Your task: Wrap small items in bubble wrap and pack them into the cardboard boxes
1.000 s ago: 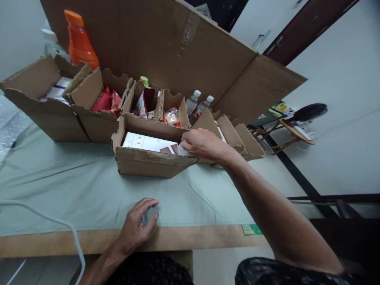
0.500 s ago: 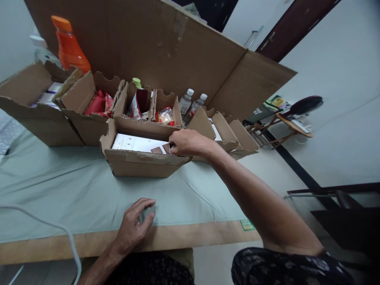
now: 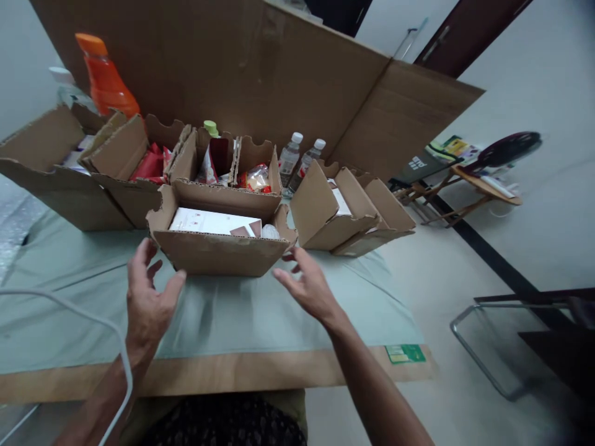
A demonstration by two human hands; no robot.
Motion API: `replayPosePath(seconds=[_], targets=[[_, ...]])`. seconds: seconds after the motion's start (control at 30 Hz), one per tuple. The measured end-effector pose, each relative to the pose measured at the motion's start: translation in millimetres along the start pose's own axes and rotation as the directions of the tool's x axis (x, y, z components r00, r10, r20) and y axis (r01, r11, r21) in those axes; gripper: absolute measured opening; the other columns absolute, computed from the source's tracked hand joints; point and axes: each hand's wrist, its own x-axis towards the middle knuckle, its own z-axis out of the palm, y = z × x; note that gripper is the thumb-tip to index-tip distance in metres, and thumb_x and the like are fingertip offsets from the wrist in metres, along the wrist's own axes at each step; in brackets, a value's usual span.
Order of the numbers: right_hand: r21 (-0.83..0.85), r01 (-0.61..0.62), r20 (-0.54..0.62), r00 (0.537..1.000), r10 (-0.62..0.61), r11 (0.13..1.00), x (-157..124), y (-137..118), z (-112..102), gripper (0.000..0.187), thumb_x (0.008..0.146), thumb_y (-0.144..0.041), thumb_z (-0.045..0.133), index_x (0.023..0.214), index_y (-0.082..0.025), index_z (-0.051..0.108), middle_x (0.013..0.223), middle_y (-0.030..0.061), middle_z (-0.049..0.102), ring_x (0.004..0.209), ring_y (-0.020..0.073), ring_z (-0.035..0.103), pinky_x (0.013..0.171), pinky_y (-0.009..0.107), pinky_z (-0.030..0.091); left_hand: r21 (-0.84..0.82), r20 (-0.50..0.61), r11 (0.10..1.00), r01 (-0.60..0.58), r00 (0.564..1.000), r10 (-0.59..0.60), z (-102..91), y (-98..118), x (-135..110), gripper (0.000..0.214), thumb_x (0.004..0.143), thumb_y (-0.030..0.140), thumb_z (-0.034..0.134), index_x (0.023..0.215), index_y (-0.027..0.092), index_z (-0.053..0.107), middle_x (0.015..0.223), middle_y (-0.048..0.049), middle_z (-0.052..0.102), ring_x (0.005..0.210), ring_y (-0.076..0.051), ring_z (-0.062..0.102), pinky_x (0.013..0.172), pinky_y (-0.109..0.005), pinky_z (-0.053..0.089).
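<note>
In front of me stands an open cardboard box (image 3: 218, 253) on the green cloth. Inside it lie a white carton (image 3: 209, 222) with brown squares and, at its right end, a whitish round item (image 3: 270, 231) whose kind I cannot make out. My left hand (image 3: 151, 294) is open at the box's left front corner, thumb and fingers apart. At the opposite end, my right hand (image 3: 307, 282) is open too, its fingertips close to the right corner. Whether either hand touches the cardboard I cannot tell.
Behind stand several cardboard bins (image 3: 134, 155) holding packets and cartons. An orange bottle (image 3: 109, 80) and two clear bottles (image 3: 290, 158) stand near a tall cardboard panel (image 3: 223, 62). Two more bins (image 3: 325, 204) are on the right. A white cable (image 3: 93, 316) crosses the left side.
My right hand has come out of the box and down to its right corner. The left hand has moved up and left to the left corner. The round item is now visible.
</note>
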Motion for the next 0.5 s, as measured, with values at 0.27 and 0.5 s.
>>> replayPosePath(seconds=[0.27,0.5], targets=[[0.092,-0.058,-0.102,0.993,0.067,0.994,-10,8,46,0.038,0.094,-0.038,0.054,0.124,-0.016,0.058,0.115,0.0136,0.068,0.107,0.0273,0.063,0.092,0.042,0.053,-0.090,0.140,0.992,0.091,0.987,-0.078,19.8,4,-4,0.054,0.077,0.032,0.074,0.126,0.019,0.057,0.119,-0.0078,0.065,0.113,-0.025,0.063,0.105,-0.041,0.051],[0.052,0.064,-0.143,0.988,-0.056,0.997,-50,-41,75,0.039,0.097,-0.037,0.052,0.133,-0.022,0.056,0.119,0.0134,0.069,0.108,0.0290,0.065,0.093,0.045,0.055,0.039,-0.053,0.989,0.143,0.989,-0.141,-58.1,12,-35,0.048,0.076,0.040,0.078,0.119,0.025,0.063,0.115,-0.0048,0.070,0.114,-0.031,0.066,0.106,-0.051,0.052]])
